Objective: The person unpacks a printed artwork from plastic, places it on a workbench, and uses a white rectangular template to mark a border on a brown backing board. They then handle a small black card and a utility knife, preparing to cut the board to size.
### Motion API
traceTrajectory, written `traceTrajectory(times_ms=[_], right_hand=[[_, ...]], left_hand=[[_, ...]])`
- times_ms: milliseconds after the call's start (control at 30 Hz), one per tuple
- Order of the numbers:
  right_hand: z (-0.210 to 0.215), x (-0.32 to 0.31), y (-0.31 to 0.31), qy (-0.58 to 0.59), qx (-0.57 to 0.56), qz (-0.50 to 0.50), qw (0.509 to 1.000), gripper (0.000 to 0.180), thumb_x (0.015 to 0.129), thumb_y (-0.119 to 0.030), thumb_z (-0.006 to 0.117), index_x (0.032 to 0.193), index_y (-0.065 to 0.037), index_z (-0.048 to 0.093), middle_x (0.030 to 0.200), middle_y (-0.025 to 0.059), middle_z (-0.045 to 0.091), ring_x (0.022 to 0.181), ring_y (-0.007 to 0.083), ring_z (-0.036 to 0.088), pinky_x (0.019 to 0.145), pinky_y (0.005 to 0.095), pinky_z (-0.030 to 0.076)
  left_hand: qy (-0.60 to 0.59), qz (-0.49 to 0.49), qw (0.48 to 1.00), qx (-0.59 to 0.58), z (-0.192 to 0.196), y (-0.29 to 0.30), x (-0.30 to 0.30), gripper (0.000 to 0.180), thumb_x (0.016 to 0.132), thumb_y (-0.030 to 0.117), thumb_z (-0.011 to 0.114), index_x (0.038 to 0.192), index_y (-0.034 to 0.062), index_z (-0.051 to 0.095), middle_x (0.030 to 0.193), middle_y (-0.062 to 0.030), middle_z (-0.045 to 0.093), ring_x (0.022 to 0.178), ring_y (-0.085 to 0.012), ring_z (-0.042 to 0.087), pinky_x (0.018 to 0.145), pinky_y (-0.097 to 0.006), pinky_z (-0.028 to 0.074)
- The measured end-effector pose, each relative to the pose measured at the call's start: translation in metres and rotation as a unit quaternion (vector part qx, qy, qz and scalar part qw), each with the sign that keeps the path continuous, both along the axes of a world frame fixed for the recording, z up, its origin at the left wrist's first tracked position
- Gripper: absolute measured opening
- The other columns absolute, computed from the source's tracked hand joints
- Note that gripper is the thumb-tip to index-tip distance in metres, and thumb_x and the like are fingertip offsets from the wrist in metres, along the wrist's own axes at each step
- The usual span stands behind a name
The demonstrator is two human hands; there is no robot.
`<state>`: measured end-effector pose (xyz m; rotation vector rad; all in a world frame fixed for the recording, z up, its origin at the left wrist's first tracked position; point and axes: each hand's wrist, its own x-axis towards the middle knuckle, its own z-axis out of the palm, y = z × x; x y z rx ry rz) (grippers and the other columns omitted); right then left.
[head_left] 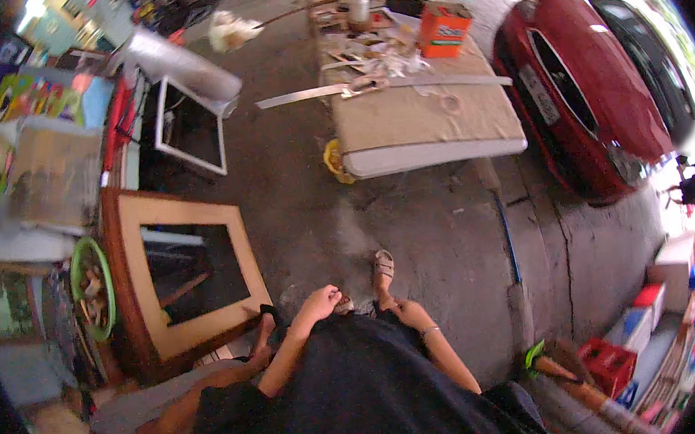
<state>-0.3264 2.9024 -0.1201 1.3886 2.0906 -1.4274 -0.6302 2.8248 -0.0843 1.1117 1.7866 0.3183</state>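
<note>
— Starting nearest: seeing the left hand (pixel 318 304) hanging loosely curled, pinching nothing visible, just right of the near corner of the wooden frame (pixel 175 208).

— Agreeing. Failing to make out the right hand (pixel 408 308), though. Resting against the dark clothing, with fingers too small to call spread or closed.

— Worrying about that frame. Sitting at the near left, with another person's limb (pixel 261 338) touching its near right corner, hand or foot being hard to tell. Possibly risking a pinched finger or toe there if tipping or dragging it from one side without warning.

— Also risking a stumble. Standing in open sandals (pixel 382 265) just beside it, on cracked concrete.

— Moving further out: spotting a blue pole (pixel 505 233) lying on the floor to the right. Probably rolling underfoot if stepping back onto it.

— And far off, noticing a long pale strip (pixel 386 88) overhanging the left edge of the table (pixel 430 129), with an orange can (pixel 443 28) behind it. Perhaps catching that strip while carrying anything wide past, and sweeping the clutter off.

— Lastly, eyeing the red car (pixel 592 108) at the far right, just beside the table. Possibly scraping its paint when swinging a frame round too wide.
</note>
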Motion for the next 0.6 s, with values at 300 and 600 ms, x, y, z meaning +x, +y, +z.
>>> traceTrajectory(times_ms=[300,600], right_hand=[[0.012,-0.036,0.195,-0.016,0.065,0.072,0.995,0.048,0.093,-0.04,0.059,0.122,-0.002,0.062,0.1,0.0203,0.071,0.095,0.0341,0.069,0.085,0.0399,0.052],[0.068,-0.233,0.244,0.051,0.016,0.179,0.982,0.052,0.094,-0.04,0.06,0.125,0.002,0.059,0.114,0.0221,0.067,0.105,0.0342,0.066,0.089,0.0398,0.052]], left_hand=[[0.126,0.302,0.942,0.069,0.001,-0.03,-0.084,0.029,0.096,0.03,0.055,0.099,0.0032,0.066,0.088,-0.0174,0.069,0.084,-0.0362,0.067,0.076,-0.044,0.051],[0.098,0.324,0.913,-0.228,-0.111,-0.146,-0.123,0.049,0.089,0.052,0.059,0.106,0.0069,0.07,0.1,-0.0149,0.071,0.081,-0.0351,0.069,0.076,-0.046,0.052]])
